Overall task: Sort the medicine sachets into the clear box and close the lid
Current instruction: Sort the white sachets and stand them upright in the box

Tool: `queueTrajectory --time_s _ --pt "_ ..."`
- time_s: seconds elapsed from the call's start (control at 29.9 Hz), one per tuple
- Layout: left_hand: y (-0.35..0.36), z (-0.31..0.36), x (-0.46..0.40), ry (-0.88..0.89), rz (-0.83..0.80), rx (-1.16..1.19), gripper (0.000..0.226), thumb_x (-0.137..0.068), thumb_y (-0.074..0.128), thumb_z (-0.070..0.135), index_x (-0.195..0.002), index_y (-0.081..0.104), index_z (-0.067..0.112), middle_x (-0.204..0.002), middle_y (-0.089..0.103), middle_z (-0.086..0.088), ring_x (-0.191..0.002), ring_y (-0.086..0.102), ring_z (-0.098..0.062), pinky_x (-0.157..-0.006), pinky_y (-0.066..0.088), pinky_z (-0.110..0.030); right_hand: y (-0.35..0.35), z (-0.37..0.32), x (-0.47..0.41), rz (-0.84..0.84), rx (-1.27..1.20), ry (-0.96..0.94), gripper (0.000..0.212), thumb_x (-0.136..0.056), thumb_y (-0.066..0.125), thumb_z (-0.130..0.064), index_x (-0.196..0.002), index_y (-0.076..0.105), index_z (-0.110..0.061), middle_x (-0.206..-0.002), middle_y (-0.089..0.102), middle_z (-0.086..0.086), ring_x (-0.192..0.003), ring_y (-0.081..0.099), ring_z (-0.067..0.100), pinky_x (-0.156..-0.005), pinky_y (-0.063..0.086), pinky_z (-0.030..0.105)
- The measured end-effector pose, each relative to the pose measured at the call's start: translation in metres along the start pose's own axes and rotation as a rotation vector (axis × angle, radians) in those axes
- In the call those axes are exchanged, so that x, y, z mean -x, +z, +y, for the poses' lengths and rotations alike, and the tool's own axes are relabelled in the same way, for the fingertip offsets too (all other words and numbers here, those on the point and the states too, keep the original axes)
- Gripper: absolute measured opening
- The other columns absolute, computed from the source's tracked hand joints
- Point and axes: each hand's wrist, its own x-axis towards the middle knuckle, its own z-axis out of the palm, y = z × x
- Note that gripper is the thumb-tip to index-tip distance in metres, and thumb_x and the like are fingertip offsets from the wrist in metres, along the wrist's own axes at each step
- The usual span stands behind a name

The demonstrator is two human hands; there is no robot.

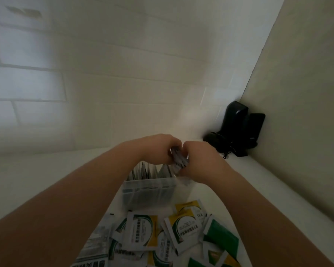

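Head view. Clear box (pixel 148 191): translucent plastic, stands on white desk (pixel 258 189), centre of frame, just beyond a loose pile. Several sachets stand upright inside it, tops poking above the rim; print too blurred to read. Lid not identifiable.

Loose sachets (pixel 143 234) lie in a heap on desk at the near edge, overlapping: white w/ green arc and yellow corner, plus a few solid green ones at right.

Small bundle of sachets (pixel 178 158) is held above the box's far right corner, edges silvery-grey.

Left hand (pixel 158 149): fingers curled onto bundle from the left. Right hand (pixel 199 160): fingers curled round bundle from the right. Both hands close together, knuckles nearly touching; forearms bare, reaching fwd.

Room: white tiled wall behind, plain panel at right. Black device (pixel 237 128) w/ cable sits in far right corner.
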Motion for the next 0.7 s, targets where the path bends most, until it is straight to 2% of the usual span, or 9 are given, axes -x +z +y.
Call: queueTrajectory --time_s 0.1,0.2,0.27,0.37,0.4,0.47,0.53,0.63,0.7 --pt "0.006 0.004 0.002 0.022 -0.015 -0.054 0.025 -0.081 0.057 0.011 -0.105 0.060 0.015 -0.105 0.065 -0.006 -0.084 0.055 -0.019 -0.073 0.039 -0.027 0.000 -0.004 -0.004 -0.082 0.046 -0.020 0.028 -0.076 0.066 -0.019 -0.101 0.056 -0.011 -0.097 0.060 0.009 -0.072 0.047 0.017 -0.062 0.036 0.027" --pt "0.005 0.006 0.005 0.039 -0.016 -0.097 0.021 -0.082 0.053 0.007 -0.101 0.062 0.011 -0.106 0.064 -0.012 -0.094 0.058 -0.027 -0.080 0.046 -0.035 -0.004 -0.008 -0.006 -0.190 0.094 -0.048 0.028 -0.082 0.063 -0.022 -0.106 0.057 -0.008 -0.104 0.061 0.010 -0.076 0.049 0.018 -0.065 0.035 0.026" --pt "0.005 0.005 0.006 0.040 -0.024 -0.125 0.021 -0.083 0.052 0.008 -0.102 0.062 0.009 -0.107 0.063 -0.012 -0.097 0.057 -0.028 -0.086 0.047 -0.040 -0.007 -0.011 -0.007 -0.248 0.121 -0.046 0.030 -0.084 0.060 -0.020 -0.110 0.057 -0.007 -0.110 0.060 0.012 -0.090 0.056 0.022 -0.068 0.036 0.026" --pt "0.006 0.001 0.007 0.028 -0.022 -0.166 0.022 -0.084 0.053 0.011 -0.103 0.062 0.004 -0.109 0.062 -0.014 -0.101 0.054 -0.029 -0.088 0.045 -0.042 -0.008 -0.017 -0.012 -0.353 0.193 -0.040 0.032 -0.087 0.057 -0.019 -0.115 0.054 -0.003 -0.118 0.056 0.017 -0.108 0.053 0.027 -0.082 0.042 0.027" --pt "0.007 0.001 0.007 0.019 -0.019 -0.169 0.023 -0.084 0.053 0.012 -0.104 0.062 0.004 -0.110 0.061 -0.014 -0.102 0.053 -0.029 -0.089 0.045 -0.041 -0.009 -0.019 -0.014 -0.399 0.211 -0.035 0.029 -0.088 0.056 -0.019 -0.112 0.055 -0.004 -0.114 0.056 0.018 -0.109 0.052 0.026 -0.083 0.043 0.024" --pt "0.007 0.001 0.007 -0.004 0.006 -0.125 0.023 -0.085 0.051 0.008 -0.106 0.060 0.007 -0.112 0.062 -0.010 -0.099 0.054 -0.024 -0.086 0.046 -0.035 -0.012 -0.021 -0.015 -0.462 0.198 -0.032 0.020 -0.088 0.055 -0.024 -0.095 0.057 -0.005 -0.091 0.057 0.015 -0.093 0.053 0.022 -0.068 0.043 0.013" --pt "0.005 0.001 0.008 -0.012 0.046 -0.045 0.029 -0.083 0.047 0.000 -0.106 0.059 0.013 -0.110 0.064 -0.004 -0.089 0.055 -0.016 -0.080 0.046 -0.031 -0.015 -0.018 -0.018 -0.451 0.092 -0.016 0.027 -0.085 0.059 -0.027 -0.098 0.058 -0.003 -0.088 0.062 0.010 -0.078 0.057 0.018 -0.066 0.044 0.020" --pt "-0.003 0.004 0.012 0.009 0.077 -0.003 0.043 -0.079 0.040 -0.008 -0.108 0.060 0.017 -0.108 0.063 0.000 -0.086 0.058 -0.013 -0.081 0.049 -0.031 -0.014 -0.011 -0.017 -0.299 0.031 -0.019 0.027 -0.085 0.058 -0.018 -0.108 0.059 -0.005 -0.101 0.068 0.010 -0.089 0.063 0.021 -0.079 0.046 0.029" --pt "-0.011 0.008 0.019 0.038 0.138 -0.010 0.042 -0.080 0.041 -0.007 -0.106 0.062 0.017 -0.105 0.064 0.001 -0.084 0.056 -0.010 -0.078 0.045 -0.025 -0.013 -0.007 -0.012 -0.168 -0.035 -0.024 0.023 -0.086 0.054 -0.015 -0.106 0.062 -0.008 -0.102 0.068 0.010 -0.090 0.063 0.022 -0.078 0.049 0.030"
